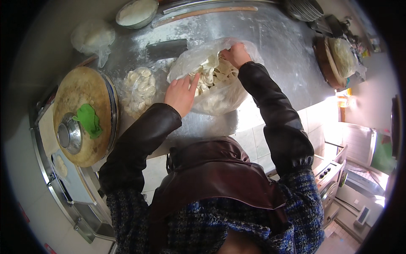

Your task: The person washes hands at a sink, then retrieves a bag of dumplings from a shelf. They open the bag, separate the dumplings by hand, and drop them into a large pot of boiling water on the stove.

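Note:
A large clear plastic bag (219,101) lies with its mouth spread wide on the steel table, full of pale folded dough pieces (206,74) that look like dumplings or wontons. My left hand (180,95) rests at the bag's left side, fingers apart, fingertips by the dough pieces. At the far right of the opening, my right hand (236,55) has its fingers bent at the plastic and dough; whether it grips either is hidden. Left of my left hand sits a smaller tied plastic bag (139,89) of similar pieces. Behind the bags is a flat dark rectangular blade or scraper (166,50).
A round wooden chopping board (85,85) at left bears a green cloth (88,120) and a metal lid or bowl (70,133). Along the back lie a flour bowl (137,14) and a wooden rolling pin (206,14). Stacked plates (304,9) stand back right; another board (330,63) is at right.

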A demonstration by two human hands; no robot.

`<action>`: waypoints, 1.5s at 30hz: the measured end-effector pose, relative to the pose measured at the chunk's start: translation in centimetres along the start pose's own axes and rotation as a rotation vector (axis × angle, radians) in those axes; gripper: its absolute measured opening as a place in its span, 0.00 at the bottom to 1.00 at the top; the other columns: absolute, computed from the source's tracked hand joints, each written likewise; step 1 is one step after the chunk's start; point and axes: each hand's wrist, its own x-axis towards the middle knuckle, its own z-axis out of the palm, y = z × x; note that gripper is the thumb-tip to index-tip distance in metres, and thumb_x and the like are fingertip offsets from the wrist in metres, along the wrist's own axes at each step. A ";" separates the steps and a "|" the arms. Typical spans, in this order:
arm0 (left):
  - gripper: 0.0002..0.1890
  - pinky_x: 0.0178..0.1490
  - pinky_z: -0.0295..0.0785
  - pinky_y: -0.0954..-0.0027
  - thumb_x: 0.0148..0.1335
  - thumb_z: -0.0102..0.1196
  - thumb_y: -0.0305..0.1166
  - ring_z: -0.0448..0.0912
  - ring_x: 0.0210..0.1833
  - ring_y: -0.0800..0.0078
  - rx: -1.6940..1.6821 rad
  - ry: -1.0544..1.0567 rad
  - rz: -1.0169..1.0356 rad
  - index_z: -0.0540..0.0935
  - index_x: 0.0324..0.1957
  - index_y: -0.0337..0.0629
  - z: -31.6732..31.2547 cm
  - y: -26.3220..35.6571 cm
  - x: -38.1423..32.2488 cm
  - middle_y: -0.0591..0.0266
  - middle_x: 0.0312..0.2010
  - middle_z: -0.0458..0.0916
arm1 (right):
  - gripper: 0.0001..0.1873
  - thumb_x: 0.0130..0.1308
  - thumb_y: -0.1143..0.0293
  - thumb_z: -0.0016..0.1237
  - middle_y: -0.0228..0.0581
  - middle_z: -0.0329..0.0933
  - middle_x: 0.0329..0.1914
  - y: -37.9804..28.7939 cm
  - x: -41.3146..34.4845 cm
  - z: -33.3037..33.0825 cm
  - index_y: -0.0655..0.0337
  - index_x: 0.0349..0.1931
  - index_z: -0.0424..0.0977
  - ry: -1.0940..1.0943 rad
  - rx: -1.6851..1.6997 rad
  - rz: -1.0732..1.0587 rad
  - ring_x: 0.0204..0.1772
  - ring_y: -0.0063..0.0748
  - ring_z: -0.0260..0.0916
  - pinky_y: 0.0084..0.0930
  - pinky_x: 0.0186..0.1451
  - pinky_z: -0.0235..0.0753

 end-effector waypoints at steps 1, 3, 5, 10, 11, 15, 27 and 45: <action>0.32 0.55 0.65 0.61 0.52 0.59 0.32 0.73 0.48 0.59 0.029 -0.098 -0.054 0.71 0.62 0.37 -0.2 0.3 -0.3 0.58 0.42 0.78 | 0.15 0.58 0.60 0.58 0.50 0.80 0.31 -0.1 -0.3 0.2 0.65 0.36 0.80 0.048 0.056 0.011 0.36 0.49 0.78 0.35 0.42 0.76; 0.32 0.56 0.64 0.61 0.52 0.59 0.32 0.73 0.48 0.61 0.092 -0.154 -0.078 0.71 0.62 0.38 0.0 0.2 -0.7 0.58 0.40 0.78 | 0.14 0.61 0.60 0.53 0.51 0.80 0.31 -1.1 -1.9 -0.4 0.63 0.37 0.82 0.014 0.034 0.011 0.38 0.50 0.78 0.35 0.43 0.76; 0.30 0.57 0.62 0.61 0.52 0.58 0.31 0.73 0.48 0.62 0.159 -0.072 -0.005 0.74 0.60 0.39 0.5 -0.2 -1.5 0.60 0.37 0.78 | 0.15 0.63 0.59 0.52 0.50 0.81 0.34 -2.6 -3.2 -2.0 0.61 0.39 0.82 -0.120 -0.035 0.043 0.39 0.51 0.78 0.35 0.44 0.76; 0.12 0.57 0.62 0.62 0.49 0.55 0.28 0.72 0.46 0.63 0.036 -0.093 0.191 0.84 0.37 0.45 -0.7 -1.6 -2.1 0.64 0.31 0.75 | 0.19 0.64 0.54 0.53 0.48 0.81 0.43 -3.3 -5.9 -4.3 0.59 0.46 0.81 -0.350 -0.061 -0.083 0.44 0.49 0.77 0.38 0.48 0.75; 0.09 0.56 0.62 0.62 0.48 0.55 0.27 0.72 0.46 0.63 -0.005 -0.115 0.219 0.85 0.33 0.46 -0.9 -1.7 -2.3 0.64 0.30 0.74 | 0.18 0.64 0.55 0.53 0.47 0.81 0.44 -3.2 -6.8 -4.1 0.58 0.46 0.81 -0.336 -0.026 -0.181 0.45 0.49 0.77 0.38 0.49 0.75; 0.06 0.55 0.63 0.62 0.47 0.55 0.24 0.72 0.45 0.63 -0.195 -0.087 0.184 0.84 0.27 0.47 -1.8 -1.5 -3.2 0.64 0.29 0.73 | 0.10 0.56 0.68 0.58 0.41 0.77 0.42 -4.2 -12.2 -4.7 0.58 0.38 0.80 -0.546 -0.197 -0.553 0.48 0.44 0.71 0.34 0.50 0.74; 0.19 0.56 0.67 0.53 0.55 0.59 0.32 0.74 0.50 0.51 0.224 0.625 -0.608 0.79 0.52 0.48 2.8 -8.0 -9.3 0.53 0.45 0.78 | 0.05 0.56 0.69 0.53 0.38 0.73 0.31 -7.9 -19.9 -7.3 0.59 0.29 0.75 -0.584 -0.098 -0.342 0.42 0.44 0.70 0.37 0.47 0.69; 0.11 0.50 0.72 0.74 0.64 0.55 0.25 0.79 0.44 0.76 -1.867 0.599 -1.011 0.79 0.48 0.34 3.9 -6.4 -14.6 0.63 0.42 0.82 | 0.12 0.58 0.73 0.57 0.47 0.76 0.40 -15.0 -18.3 -0.9 0.64 0.43 0.76 -0.413 0.335 -0.280 0.45 0.51 0.74 0.37 0.47 0.74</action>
